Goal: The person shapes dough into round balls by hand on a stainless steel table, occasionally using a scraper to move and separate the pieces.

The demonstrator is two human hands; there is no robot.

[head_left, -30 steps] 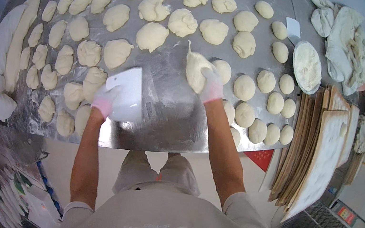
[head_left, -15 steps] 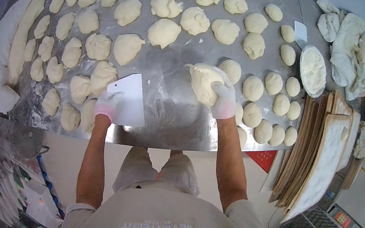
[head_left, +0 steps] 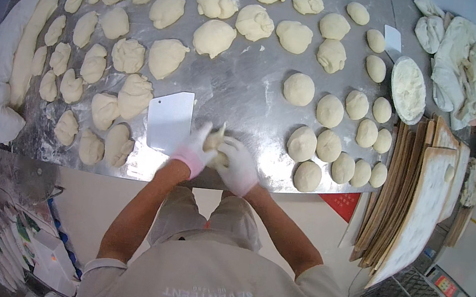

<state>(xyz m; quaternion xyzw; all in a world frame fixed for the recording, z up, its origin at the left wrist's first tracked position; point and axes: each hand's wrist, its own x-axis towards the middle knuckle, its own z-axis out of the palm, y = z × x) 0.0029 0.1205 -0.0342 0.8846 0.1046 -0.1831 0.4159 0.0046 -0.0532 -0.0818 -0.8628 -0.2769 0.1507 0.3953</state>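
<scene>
The tabletop (head_left: 228, 93) has a bare patch in its middle, running from the near edge back to the rows of lumps (head_left: 214, 39) toward the far edge. On the left, more lumps crowd the surface as far as a roll (head_left: 32, 51) and a cloth (head_left: 0, 83), which lie along the left edge. On the right, balls (head_left: 330, 111) sit in loose rows, the closest of them just in from the near edge. A bowl (head_left: 408, 89) of flour stands at the right edge, with a small scraper (head_left: 392, 41) just beyond it and a crumpled cover (head_left: 456, 68) toward the far right corner. Boards (head_left: 388, 192) stand stacked off the right edge.

The dough (head_left: 217, 142) is just in from the middle of the near edge, between the left hand (head_left: 194, 146) and the right hand (head_left: 236, 164). Open room lies behind it and to the right, up to the balls; on the left a card (head_left: 167, 118) lies flat beside the left hand, and I cannot tell if they touch.

Both forearms slant inward over the near edge, gloved hands low, backs up, fingers converging. The grip is narrow: each hand cups one side of the dough, a thin tip poking out between the fingers
</scene>
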